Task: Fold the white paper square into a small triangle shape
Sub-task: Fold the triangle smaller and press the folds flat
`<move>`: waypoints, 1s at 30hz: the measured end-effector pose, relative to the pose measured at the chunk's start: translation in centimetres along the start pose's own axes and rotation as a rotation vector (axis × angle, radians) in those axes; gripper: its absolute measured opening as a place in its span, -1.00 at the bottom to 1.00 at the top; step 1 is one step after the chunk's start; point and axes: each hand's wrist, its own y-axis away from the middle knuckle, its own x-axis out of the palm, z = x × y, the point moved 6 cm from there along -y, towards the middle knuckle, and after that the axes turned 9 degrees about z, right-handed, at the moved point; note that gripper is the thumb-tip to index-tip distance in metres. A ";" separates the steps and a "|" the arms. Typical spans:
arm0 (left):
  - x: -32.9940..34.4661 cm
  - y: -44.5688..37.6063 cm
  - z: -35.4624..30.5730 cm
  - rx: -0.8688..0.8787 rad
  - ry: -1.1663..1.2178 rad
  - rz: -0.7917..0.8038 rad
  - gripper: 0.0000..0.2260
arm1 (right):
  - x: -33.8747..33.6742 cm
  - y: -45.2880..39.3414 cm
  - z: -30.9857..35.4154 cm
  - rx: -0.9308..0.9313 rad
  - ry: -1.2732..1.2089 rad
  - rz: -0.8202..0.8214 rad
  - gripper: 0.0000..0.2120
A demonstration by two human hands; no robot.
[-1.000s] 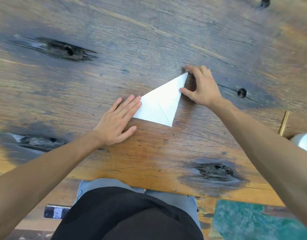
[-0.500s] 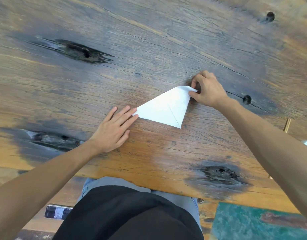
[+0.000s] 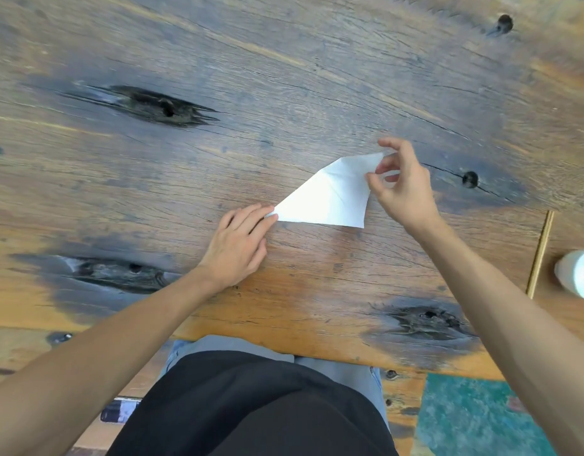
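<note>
The white paper (image 3: 327, 195), folded into a triangle, lies in the middle of the wooden table (image 3: 284, 93). My right hand (image 3: 402, 185) pinches its far right corner between thumb and fingers and lifts that corner off the wood, so the paper curls upward there. My left hand (image 3: 241, 238) rests on the table with its fingertips pressing down the paper's left tip. The near right corner of the triangle lies flat.
A thin brass-coloured rod (image 3: 540, 255) and a white rounded object (image 3: 580, 273) sit at the right edge. The table's near edge runs just above my lap. Dark knots and holes mark the wood. A green patch (image 3: 475, 419) lies on the floor at the lower right.
My right hand went from pressing the far corner flat to pinching and lifting it. My left hand slid from lying flat on the left edge to holding only the tip.
</note>
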 end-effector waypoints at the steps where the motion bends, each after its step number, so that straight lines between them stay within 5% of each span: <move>1: -0.3 0.1 0.2 -0.035 0.038 -0.032 -0.59 | 0.5 0.7 0.4 -0.021 0.001 -0.014 -0.51; 11: -1.6 -0.5 2.0 -0.286 0.451 -0.089 -0.58 | 7.0 4.9 4.5 -0.266 0.148 -0.027 -0.84; 30: -1.7 -1.5 2.6 -0.266 0.407 -0.040 -0.62 | 13.4 4.1 5.2 -0.218 0.247 0.071 -0.82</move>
